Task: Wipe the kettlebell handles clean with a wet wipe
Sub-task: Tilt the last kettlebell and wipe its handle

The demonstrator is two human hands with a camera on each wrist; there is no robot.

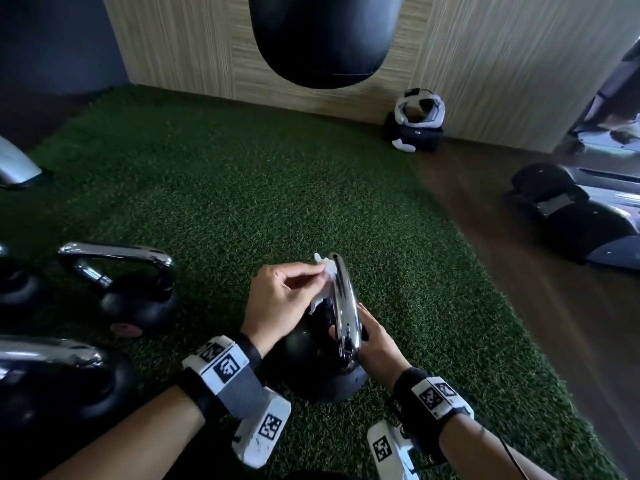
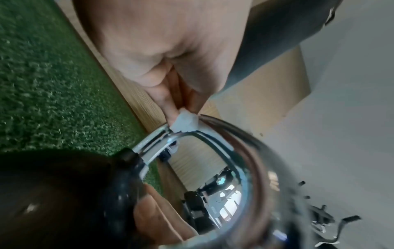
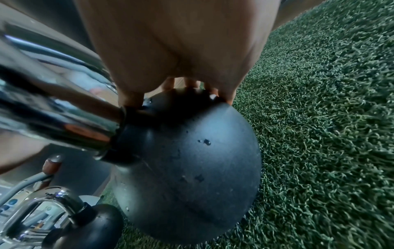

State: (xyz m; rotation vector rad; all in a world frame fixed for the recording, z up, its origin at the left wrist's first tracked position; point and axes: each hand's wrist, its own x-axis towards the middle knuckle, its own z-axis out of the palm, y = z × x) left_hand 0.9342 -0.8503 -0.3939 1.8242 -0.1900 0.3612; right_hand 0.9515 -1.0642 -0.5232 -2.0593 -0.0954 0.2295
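A black kettlebell (image 1: pixel 311 362) with a chrome handle (image 1: pixel 343 303) stands on the green turf in front of me. My left hand (image 1: pixel 313 277) pinches a crumpled white wet wipe (image 1: pixel 325 284) against the far upper bend of the handle. In the left wrist view the wipe (image 2: pixel 185 123) sits on the handle's corner (image 2: pixel 162 134) under my fingertips. My right hand (image 1: pixel 369 332) grips the kettlebell at its right side, near the foot of the handle. The right wrist view shows its thumb and fingers (image 3: pixel 189 84) curled over the top of the ball (image 3: pixel 192 160).
Two more chrome-handled kettlebells (image 1: pixel 131 285) (image 1: pixel 52 379) stand on the turf (image 1: pixel 242 188) to the left. A black punching bag (image 1: pixel 325 36) hangs ahead. A white headset (image 1: pixel 417 119) lies by the wall. A treadmill base (image 1: pixel 581 209) sits on the wood floor at right.
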